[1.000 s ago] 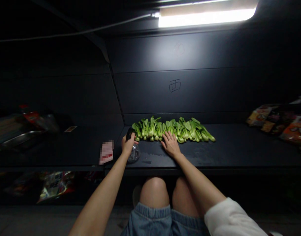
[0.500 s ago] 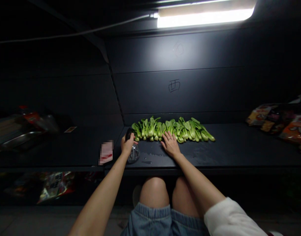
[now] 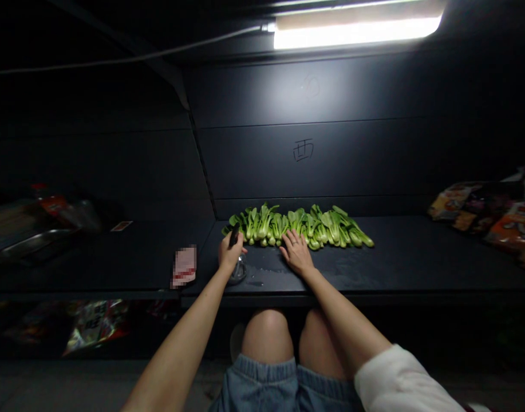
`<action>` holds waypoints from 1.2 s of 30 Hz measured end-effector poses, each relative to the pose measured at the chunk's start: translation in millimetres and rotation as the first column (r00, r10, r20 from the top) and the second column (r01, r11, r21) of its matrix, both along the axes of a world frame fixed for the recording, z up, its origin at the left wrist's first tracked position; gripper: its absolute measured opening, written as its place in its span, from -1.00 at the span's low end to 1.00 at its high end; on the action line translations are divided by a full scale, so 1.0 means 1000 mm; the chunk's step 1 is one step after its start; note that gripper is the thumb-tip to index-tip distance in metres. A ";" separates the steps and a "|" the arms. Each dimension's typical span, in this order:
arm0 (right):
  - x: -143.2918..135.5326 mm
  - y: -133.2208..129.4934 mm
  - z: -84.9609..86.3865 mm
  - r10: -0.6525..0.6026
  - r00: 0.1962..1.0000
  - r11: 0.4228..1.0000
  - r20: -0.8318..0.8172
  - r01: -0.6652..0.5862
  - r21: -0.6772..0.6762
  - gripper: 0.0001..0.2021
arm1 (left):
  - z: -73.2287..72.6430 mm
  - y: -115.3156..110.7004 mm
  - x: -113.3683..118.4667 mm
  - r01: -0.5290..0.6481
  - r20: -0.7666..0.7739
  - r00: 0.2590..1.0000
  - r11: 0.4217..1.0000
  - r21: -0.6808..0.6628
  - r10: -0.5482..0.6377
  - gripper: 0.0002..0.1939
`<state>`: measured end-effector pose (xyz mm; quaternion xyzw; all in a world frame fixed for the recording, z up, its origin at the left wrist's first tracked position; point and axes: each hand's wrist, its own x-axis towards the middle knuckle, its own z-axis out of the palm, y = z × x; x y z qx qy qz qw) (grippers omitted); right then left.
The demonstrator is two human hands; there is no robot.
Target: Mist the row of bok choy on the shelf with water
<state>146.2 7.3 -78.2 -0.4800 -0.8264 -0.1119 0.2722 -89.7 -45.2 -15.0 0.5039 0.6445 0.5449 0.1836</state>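
Note:
A row of green bok choy lies along the back of the dark shelf, leaves toward the rear panel and pale stems toward me. My left hand is closed round the neck of a spray bottle at the row's left end. The bottle has a black spray head and a clear body, partly hidden by the hand. My right hand rests open, its fingers spread over the stem ends near the middle of the row. Water drops wet the shelf between both hands.
Packaged snacks are piled at the right. On the left stand a metal tray, a small card and a blurred-out pink card. Below, bags lie on a lower shelf. A lit tube lamp hangs overhead.
My left hand has shifted slightly right with the spray bottle, baring more leaves at the row's left end. My right hand has stayed in place on the bok choy.

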 end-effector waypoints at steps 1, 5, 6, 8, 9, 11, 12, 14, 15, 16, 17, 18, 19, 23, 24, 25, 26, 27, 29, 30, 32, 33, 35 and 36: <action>0.000 0.000 0.000 0.000 1.000 1.000 -0.002 0.000 0.001 -0.51 | 0.000 0.000 0.002 0.011 0.003 1.000 1.000 0.011 -0.011 -0.72; 0.000 0.000 0.000 0.006 1.000 1.000 -0.005 -0.006 0.000 -0.51 | 0.002 0.002 0.008 0.031 0.026 0.999 0.999 0.016 -0.032 -0.73; 0.000 0.000 0.001 0.005 1.000 1.000 -0.005 -0.005 -0.002 -0.51 | 0.002 0.002 0.008 0.029 0.021 0.999 1.000 0.010 -0.029 -0.73; 0.000 0.000 0.001 0.002 1.000 1.000 -0.004 -0.002 -0.005 -0.50 | 0.004 0.001 0.009 0.026 -0.004 1.000 1.000 0.000 -0.026 -0.74; 0.000 0.000 0.001 0.001 1.000 1.000 -0.005 -0.001 -0.007 -0.50 | 0.005 0.000 0.010 0.023 -0.018 1.000 1.000 -0.004 -0.023 -0.74; 0.000 0.000 0.000 0.004 1.000 1.000 -0.009 -0.004 -0.009 -0.51 | 0.006 -0.002 0.010 0.017 -0.042 0.999 1.000 -0.009 -0.017 -0.74; 0.000 0.001 0.000 0.006 1.000 1.000 -0.012 -0.006 -0.009 -0.51 | 0.006 -0.002 0.011 0.016 -0.048 0.999 1.000 -0.010 -0.016 -0.74; 0.000 0.001 0.000 0.008 1.000 1.000 -0.016 -0.008 -0.008 -0.51 | 0.007 -0.002 0.013 0.020 -0.050 0.999 1.000 -0.005 -0.020 -0.75; 0.000 0.001 0.000 0.007 1.000 1.000 -0.016 -0.007 -0.008 -0.51 | 0.007 -0.002 0.014 0.025 -0.046 0.999 1.000 0.001 -0.025 -0.75; 0.000 0.001 0.000 0.006 1.000 1.000 -0.016 -0.006 -0.007 -0.51 | 0.008 -0.002 0.014 0.031 -0.040 0.999 0.999 0.009 -0.031 -0.75; 0.000 0.001 0.000 0.004 1.000 1.000 -0.015 -0.004 -0.007 -0.51 | 0.008 -0.001 0.015 0.036 -0.031 0.999 0.999 0.019 -0.036 -0.75; 0.000 0.000 0.000 0.001 1.000 1.000 -0.014 -0.001 -0.008 -0.51 | 0.008 0.000 0.016 0.041 -0.019 0.999 0.999 0.028 -0.040 -0.76; 0.000 0.000 0.000 -0.001 1.000 1.000 -0.015 0.001 -0.009 -0.51 | 0.008 0.001 0.016 0.042 -0.008 0.999 0.999 0.034 -0.042 -0.76; 0.000 -0.001 0.002 -0.001 1.000 1.000 -0.019 0.000 -0.014 -0.52 | 0.011 0.005 0.018 0.060 0.008 0.998 0.997 0.039 -0.061 -0.75; 0.000 -0.001 0.002 0.001 1.000 1.000 -0.021 -0.001 -0.016 -0.52 | 0.011 0.006 0.019 0.069 0.005 0.998 0.997 0.039 -0.070 -0.74; 0.000 -0.001 0.002 0.001 1.000 1.000 -0.023 -0.001 -0.019 -0.52 | 0.012 0.007 0.019 0.080 0.003 0.997 0.996 0.040 -0.080 -0.73; 0.000 -0.001 0.002 0.000 1.000 1.000 -0.026 0.000 -0.020 -0.52 | 0.012 0.007 0.020 0.088 0.001 0.996 0.995 0.040 -0.089 -0.72; 0.000 0.000 0.001 0.000 1.000 1.000 -0.030 0.000 -0.021 -0.52 | 0.012 0.008 0.020 0.096 -0.001 0.995 0.995 0.039 -0.096 -0.72; 0.000 0.000 0.001 0.002 0.999 1.000 -0.041 -0.002 -0.016 -0.52 | 0.010 0.009 0.023 0.107 -0.001 0.994 0.994 0.033 -0.107 -0.70; 0.000 0.000 0.001 0.004 0.999 1.000 -0.046 -0.005 -0.013 -0.52 | 0.010 0.010 0.024 0.112 -0.003 0.994 0.993 0.031 -0.112 -0.70; 0.000 0.000 0.000 0.009 0.998 1.000 -0.057 -0.009 -0.004 -0.52 | 0.008 0.011 0.027 0.119 -0.019 0.993 0.993 0.028 -0.118 -0.71; 0.001 0.000 0.000 0.010 0.998 1.000 -0.061 -0.010 0.000 -0.52 | 0.008 0.012 0.029 0.121 -0.031 0.992 0.992 0.027 -0.120 -0.72; 0.001 -0.001 0.001 0.006 0.998 1.000 -0.066 -0.006 0.001 -0.52 | 0.008 0.013 0.032 0.125 -0.056 0.991 0.992 0.024 -0.123 -0.74; 0.001 -0.001 0.001 0.005 0.998 1.000 -0.068 -0.005 0.001 -0.52 | 0.008 0.014 0.034 0.128 -0.067 0.990 0.992 0.021 -0.126 -0.75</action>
